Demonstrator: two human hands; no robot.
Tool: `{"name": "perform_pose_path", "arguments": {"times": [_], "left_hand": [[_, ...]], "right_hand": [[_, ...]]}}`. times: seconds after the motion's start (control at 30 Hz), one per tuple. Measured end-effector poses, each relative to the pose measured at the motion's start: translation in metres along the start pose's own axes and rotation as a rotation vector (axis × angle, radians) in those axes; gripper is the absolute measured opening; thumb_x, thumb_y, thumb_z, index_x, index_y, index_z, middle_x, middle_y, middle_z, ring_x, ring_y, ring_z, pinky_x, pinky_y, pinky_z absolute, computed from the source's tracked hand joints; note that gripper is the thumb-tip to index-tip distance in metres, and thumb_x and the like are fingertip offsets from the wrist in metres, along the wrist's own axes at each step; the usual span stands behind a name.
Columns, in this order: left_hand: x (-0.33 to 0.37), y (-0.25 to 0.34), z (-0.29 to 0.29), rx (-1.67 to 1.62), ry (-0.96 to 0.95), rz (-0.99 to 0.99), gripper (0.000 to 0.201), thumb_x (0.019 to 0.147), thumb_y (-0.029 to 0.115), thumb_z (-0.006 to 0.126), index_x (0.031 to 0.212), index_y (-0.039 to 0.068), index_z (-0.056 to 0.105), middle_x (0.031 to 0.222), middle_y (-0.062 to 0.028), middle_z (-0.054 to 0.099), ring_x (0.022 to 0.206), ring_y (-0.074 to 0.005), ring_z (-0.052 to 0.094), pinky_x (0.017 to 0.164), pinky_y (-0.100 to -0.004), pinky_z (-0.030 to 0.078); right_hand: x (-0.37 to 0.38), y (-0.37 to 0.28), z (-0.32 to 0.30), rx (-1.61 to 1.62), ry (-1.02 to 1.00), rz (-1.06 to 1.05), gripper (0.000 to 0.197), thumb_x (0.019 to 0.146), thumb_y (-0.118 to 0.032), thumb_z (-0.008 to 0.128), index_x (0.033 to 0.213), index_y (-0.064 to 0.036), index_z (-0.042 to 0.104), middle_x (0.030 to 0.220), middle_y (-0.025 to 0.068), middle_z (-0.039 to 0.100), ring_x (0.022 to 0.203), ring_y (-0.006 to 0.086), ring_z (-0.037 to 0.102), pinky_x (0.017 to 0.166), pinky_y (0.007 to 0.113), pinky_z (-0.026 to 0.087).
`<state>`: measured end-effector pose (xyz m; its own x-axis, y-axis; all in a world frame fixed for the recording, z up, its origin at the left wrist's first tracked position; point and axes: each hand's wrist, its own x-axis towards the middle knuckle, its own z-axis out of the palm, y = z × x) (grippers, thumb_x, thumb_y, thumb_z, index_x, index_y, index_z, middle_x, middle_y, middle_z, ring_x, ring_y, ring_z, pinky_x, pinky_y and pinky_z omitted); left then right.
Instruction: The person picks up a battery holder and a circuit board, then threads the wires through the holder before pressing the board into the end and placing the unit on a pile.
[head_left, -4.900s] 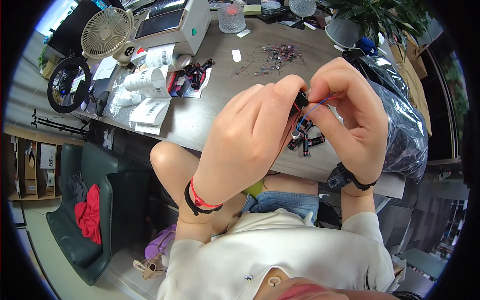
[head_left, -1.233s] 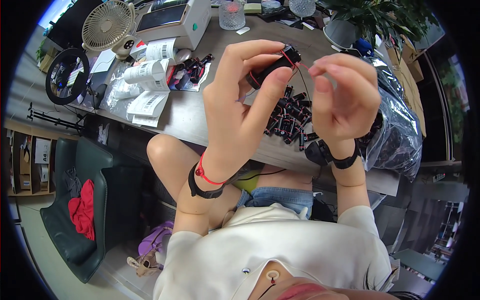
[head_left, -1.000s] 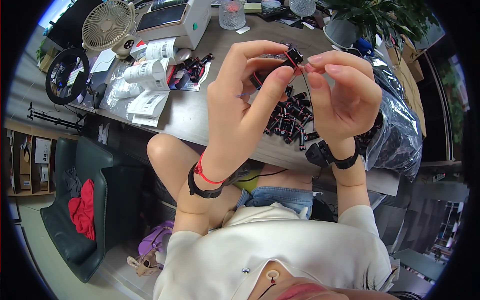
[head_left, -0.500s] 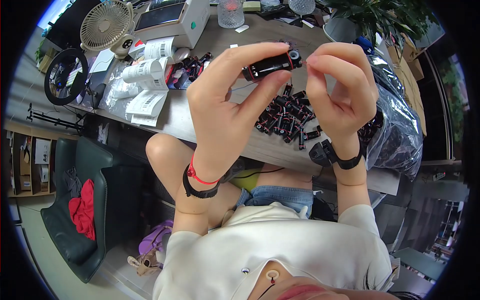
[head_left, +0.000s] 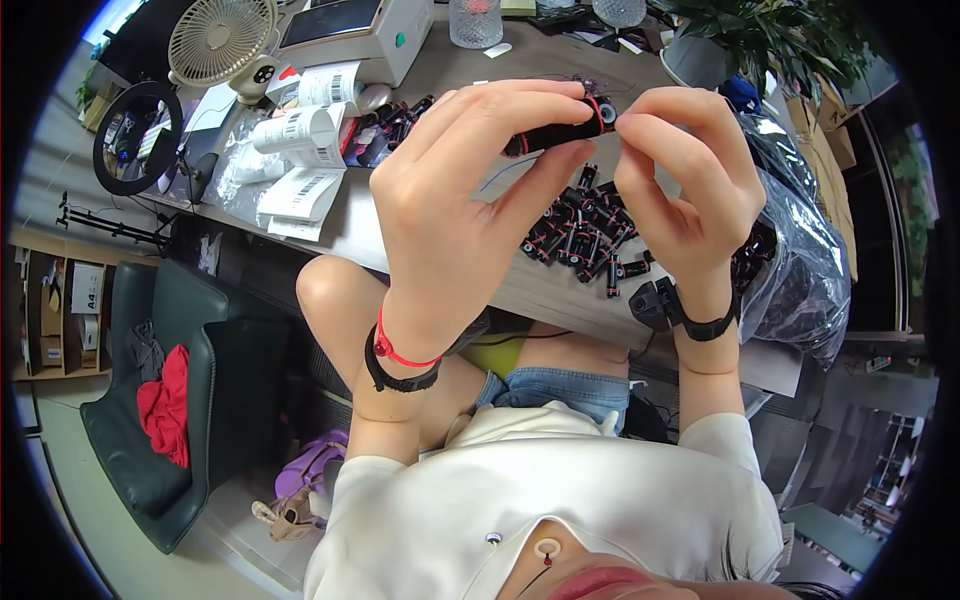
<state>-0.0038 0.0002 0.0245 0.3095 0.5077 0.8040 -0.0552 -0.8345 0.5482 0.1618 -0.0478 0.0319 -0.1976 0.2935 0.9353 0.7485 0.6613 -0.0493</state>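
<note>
Above the table, my left hand (head_left: 440,185) grips a small black cylinder (head_left: 560,134) with red rings between thumb and fingers. A pale round detail shows at its right end. My right hand (head_left: 690,165) is closed in a pinch close against that end. Whatever its fingertips hold is too small to name. Below the left fingers a thin blue strand (head_left: 494,179) shows. Under both hands lies a loose pile of similar black-and-red cylinders (head_left: 580,238) on the grey table (head_left: 545,300).
More such cylinders (head_left: 410,115) lie at the left beside printed labels (head_left: 300,190). A clear plastic bag (head_left: 805,290) sits at the right. A fan (head_left: 222,42), a ring light (head_left: 103,140), a white box (head_left: 405,45), a glass (head_left: 475,24) and a potted plant (head_left: 695,62) stand farther back.
The cylinder has turned slightly in my left hand, and the fingers now cover more of it. My right fingertips have come nearer its end. The whole view has shifted a little.
</note>
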Motion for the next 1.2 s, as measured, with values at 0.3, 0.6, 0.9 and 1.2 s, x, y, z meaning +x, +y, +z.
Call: {"name": "perform_pose_path", "arguments": {"times": [0.3, 0.6, 0.9, 1.2], "left_hand": [[0.0, -0.002, -0.002, 0.083, 0.006, 0.04, 0.025, 0.073, -0.01, 0.069, 0.096, -0.002, 0.065, 0.099, -0.0103, 0.067, 0.086, -0.0142, 0.063, 0.075, -0.0231, 0.05], [0.003, -0.004, -0.004, 0.186, 0.02, 0.098, 0.023, 0.07, -0.007, 0.072, 0.091, 0.0, 0.067, 0.095, -0.0098, 0.068, 0.084, -0.0165, 0.065, 0.074, -0.0238, 0.051], [0.006, -0.003, -0.009, 0.131, -0.067, 0.159, 0.021, 0.069, -0.008, 0.071, 0.088, -0.001, 0.067, 0.095, -0.011, 0.068, 0.083, -0.018, 0.065, 0.072, -0.0241, 0.051], [0.003, -0.006, -0.006, 0.118, -0.066, 0.09, 0.017, 0.068, -0.009, 0.069, 0.084, -0.001, 0.066, 0.095, -0.0107, 0.068, 0.082, -0.0172, 0.065, 0.071, -0.0238, 0.05]], "right_hand": [[0.002, -0.001, 0.0, -0.035, -0.046, -0.023, 0.024, 0.063, 0.009, 0.065, 0.085, -0.0004, 0.064, 0.084, 0.0093, 0.057, 0.066, 0.0182, 0.057, 0.059, 0.025, 0.048], [0.001, -0.006, -0.007, 0.128, -0.191, 0.174, 0.024, 0.071, 0.014, 0.063, 0.093, 0.0033, 0.061, 0.09, 0.012, 0.061, 0.078, 0.019, 0.06, 0.07, 0.025, 0.048], [0.001, 0.0, -0.008, 0.426, -0.158, 0.46, 0.02, 0.074, 0.005, 0.067, 0.093, 0.0005, 0.063, 0.086, 0.0052, 0.064, 0.075, 0.011, 0.062, 0.067, 0.022, 0.05], [-0.001, 0.006, -0.01, 0.437, -0.301, 0.409, 0.032, 0.074, 0.011, 0.066, 0.104, 0.0045, 0.06, 0.098, 0.0082, 0.061, 0.086, 0.0137, 0.06, 0.077, 0.025, 0.05]]}}
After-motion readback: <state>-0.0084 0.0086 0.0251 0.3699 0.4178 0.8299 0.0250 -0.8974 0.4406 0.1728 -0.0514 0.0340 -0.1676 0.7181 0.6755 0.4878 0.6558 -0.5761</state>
